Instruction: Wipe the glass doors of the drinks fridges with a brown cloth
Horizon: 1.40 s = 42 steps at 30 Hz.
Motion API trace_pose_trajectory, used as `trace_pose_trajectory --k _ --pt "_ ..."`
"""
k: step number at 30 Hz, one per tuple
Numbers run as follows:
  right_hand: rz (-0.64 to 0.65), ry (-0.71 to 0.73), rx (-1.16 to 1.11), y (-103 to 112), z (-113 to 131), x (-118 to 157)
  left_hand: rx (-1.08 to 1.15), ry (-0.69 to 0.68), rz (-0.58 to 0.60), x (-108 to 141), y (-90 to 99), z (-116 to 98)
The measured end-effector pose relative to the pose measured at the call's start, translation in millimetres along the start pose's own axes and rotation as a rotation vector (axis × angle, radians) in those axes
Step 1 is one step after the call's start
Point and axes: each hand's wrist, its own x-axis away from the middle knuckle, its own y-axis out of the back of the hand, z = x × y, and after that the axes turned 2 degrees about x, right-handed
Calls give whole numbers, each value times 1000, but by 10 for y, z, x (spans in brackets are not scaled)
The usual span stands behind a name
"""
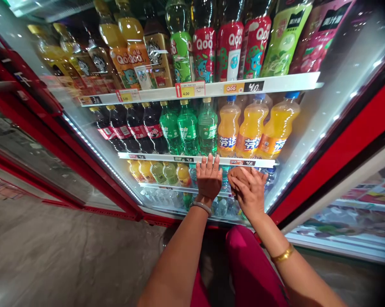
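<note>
My left hand [209, 177] has its fingers stretched out, with the tips at the white front edge of the middle shelf [157, 157], just below a green soda bottle [207, 128]. It holds nothing. A brown cloth [239, 174] is bunched under the fingers of my right hand [252, 192], which presses it close below the same shelf edge. Above it stand orange soda bottles [251, 125] with blue caps. The cloth and the right hand partly hide the lower bottles behind them.
The upper shelf edge [167, 93] carries price tags, with juice bottles [203, 55] above it. Dark cola bottles [135, 128] stand left of the green ones. Small yellow bottles [146, 170] sit lower. A red cooler frame [339, 149] borders the right side.
</note>
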Motion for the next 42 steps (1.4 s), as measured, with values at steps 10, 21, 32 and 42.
trace_pose_trajectory --k 10,21,32,42 --pt "22 11 21 -25 30 -81 65 86 -24 327 -133 -202" --pt "6 -82 59 276 -216 -174 78 -70 26 387 -152 -548" --pt "-17 -147 70 569 -486 -209 141 -124 55 225 -161 -1120" --pt "34 -79 104 819 -771 -181 185 -175 2 48 -5 -1323"
